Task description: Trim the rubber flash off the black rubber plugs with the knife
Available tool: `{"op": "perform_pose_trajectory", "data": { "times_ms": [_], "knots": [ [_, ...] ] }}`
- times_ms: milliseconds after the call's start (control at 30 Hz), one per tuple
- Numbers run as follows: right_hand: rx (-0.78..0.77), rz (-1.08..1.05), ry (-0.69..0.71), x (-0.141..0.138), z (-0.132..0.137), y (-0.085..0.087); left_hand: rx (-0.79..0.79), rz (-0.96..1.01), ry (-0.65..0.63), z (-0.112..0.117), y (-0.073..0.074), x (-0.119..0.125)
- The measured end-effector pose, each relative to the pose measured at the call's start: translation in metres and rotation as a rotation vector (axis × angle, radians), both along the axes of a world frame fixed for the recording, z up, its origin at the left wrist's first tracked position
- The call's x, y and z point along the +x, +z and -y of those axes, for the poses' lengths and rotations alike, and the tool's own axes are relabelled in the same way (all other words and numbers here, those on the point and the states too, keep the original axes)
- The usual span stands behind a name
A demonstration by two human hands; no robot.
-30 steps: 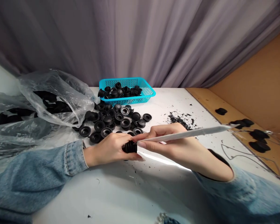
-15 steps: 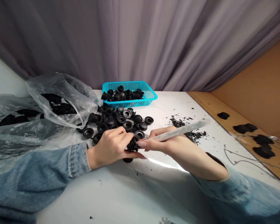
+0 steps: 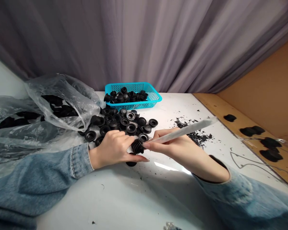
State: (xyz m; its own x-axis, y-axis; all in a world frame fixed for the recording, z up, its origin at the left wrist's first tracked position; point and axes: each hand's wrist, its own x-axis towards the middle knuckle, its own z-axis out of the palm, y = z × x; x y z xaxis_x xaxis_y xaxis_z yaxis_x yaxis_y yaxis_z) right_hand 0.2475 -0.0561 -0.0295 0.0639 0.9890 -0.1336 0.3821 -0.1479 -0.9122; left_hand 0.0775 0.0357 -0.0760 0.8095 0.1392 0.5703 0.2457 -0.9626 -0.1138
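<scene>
My left hand (image 3: pixel 117 145) grips a black ribbed rubber plug (image 3: pixel 136 146) between curled fingers and thumb, just above the white table. My right hand (image 3: pixel 172 142) pinches a slim tool with a long whitish handle (image 3: pixel 186 130), which slants up to the right. The tool's working end lies at the plug's right side, mostly hidden by my fingers, so its kind is not clear. Behind both hands spreads a pile of similar black rubber plugs (image 3: pixel 114 124). One more plug (image 3: pixel 131 163) rests below my left thumb.
A blue perforated basket (image 3: pixel 157 95) holding more plugs stands at the back. Clear plastic bags (image 3: pixel 62 118) with black parts lie left. Black scraps (image 3: pixel 199 139) are scattered right. Several black pieces (image 3: pixel 271 155) and a grey wire-like frame (image 3: pixel 244 161) lie at the far right.
The plug has turned a little in my left hand, and more of its ribbed side shows. My right hand has shifted slightly, with the tool's handle a bit higher.
</scene>
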Motion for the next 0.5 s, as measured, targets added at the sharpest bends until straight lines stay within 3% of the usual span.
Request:
{"op": "perform_pose_trajectory", "data": {
  "times_ms": [133, 367, 500],
  "knots": [
    [-0.037, -0.076, -0.016, 0.003, -0.001, -0.001, -0.039, 0.018, -0.048, 0.000, -0.004, 0.000],
    [-0.183, -0.604, 0.037, 0.012, -0.012, -0.009, -0.145, 0.100, -0.149, 0.001, -0.005, 0.001],
    [-0.324, -0.730, 0.064, 0.016, -0.020, -0.016, -0.307, 0.051, -0.147, -0.001, -0.008, -0.001]
  ]
}}
